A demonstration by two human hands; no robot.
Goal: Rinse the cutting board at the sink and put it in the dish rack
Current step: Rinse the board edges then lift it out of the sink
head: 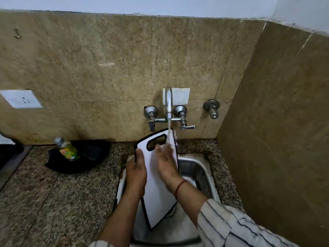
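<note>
A white cutting board (pixel 156 198) with a black rim and a handle slot stands tilted over the steel sink (pixel 199 172). Water runs from the wall tap (pixel 168 102) onto the board's top right corner. My left hand (pixel 136 172) grips the board's left edge, thumb on the front face. My right hand (pixel 165 162) lies flat on the board's face just below the handle slot, fingers straight under the stream. The dish rack is not in view.
A green dish-soap bottle (pixel 68 150) lies on a black dish (pixel 80 157) on the granite counter (pixel 53 202) left of the sink. A tap lever (pixel 187 127) juts right. A side wall (pixel 276 139) closes the right. A wall socket (pixel 21 99) is at left.
</note>
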